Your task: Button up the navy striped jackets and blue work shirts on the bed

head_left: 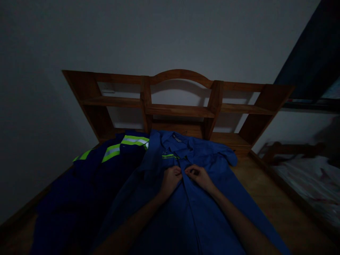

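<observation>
A blue work garment (170, 212) lies spread out in front of me, collar at the far end, with a thin yellow-green stripe across its chest. My left hand (171, 179) pinches the front edge of the garment just below that stripe. Close beside it, my right hand (199, 177) grips the other side of the same front opening, thumb and finger curled together. Any button between the fingertips is too small and dark to make out. To the left lies a darker navy garment (87, 191) with wide yellow-green and silver reflective bands.
A wooden shelf headboard (180, 110) with several compartments stands against the wall beyond the garments. Bare wooden boards (261, 191) show at right, bordered by a raised edge. Past that are pale bedding (313, 180) and a dark curtain (310, 53). The room is dim.
</observation>
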The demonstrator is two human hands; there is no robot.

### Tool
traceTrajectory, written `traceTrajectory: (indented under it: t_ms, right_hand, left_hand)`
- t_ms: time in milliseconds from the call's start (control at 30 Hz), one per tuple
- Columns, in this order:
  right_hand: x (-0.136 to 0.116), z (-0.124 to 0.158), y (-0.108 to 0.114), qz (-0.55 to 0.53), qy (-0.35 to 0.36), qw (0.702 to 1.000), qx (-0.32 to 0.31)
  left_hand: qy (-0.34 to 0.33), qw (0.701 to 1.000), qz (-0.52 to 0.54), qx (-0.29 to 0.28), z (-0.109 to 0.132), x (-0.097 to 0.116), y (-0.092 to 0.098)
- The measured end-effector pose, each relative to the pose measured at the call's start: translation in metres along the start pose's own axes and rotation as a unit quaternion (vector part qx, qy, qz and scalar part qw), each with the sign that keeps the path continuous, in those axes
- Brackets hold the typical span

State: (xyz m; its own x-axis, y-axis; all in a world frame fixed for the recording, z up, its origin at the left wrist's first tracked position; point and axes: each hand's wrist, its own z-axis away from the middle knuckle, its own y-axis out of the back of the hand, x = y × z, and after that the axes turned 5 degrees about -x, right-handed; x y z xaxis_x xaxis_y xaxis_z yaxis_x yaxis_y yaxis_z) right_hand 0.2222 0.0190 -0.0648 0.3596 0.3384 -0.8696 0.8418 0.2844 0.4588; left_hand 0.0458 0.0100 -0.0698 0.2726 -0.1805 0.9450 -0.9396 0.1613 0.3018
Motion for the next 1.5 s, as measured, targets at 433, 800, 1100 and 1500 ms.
traceTrajectory:
  t_ms: [433,800,1100,1500]
  right_hand:
    - [0.004,-0.004,-0.009,0.02,0.004,1.0,0.02]
    - [0.007,-0.003,0.0,-0.035,0.027,0.999,0.008]
    - [0.006,-0.002,-0.002,-0.03,0.037,0.999,0.004]
    - [0.004,-0.001,-0.001,-0.033,0.022,0.999,0.008]
  left_hand:
    - [0.139,0.942,0.306,-0.022,0.002,0.003,0.005]
    - [0.138,0.938,0.311,0.062,-0.001,0.009,-0.015]
    - [0.142,0.935,0.317,0.071,0.001,0.005,-0.012]
    - [0.141,0.939,0.305,0.074,0.0,0.0,-0.012]
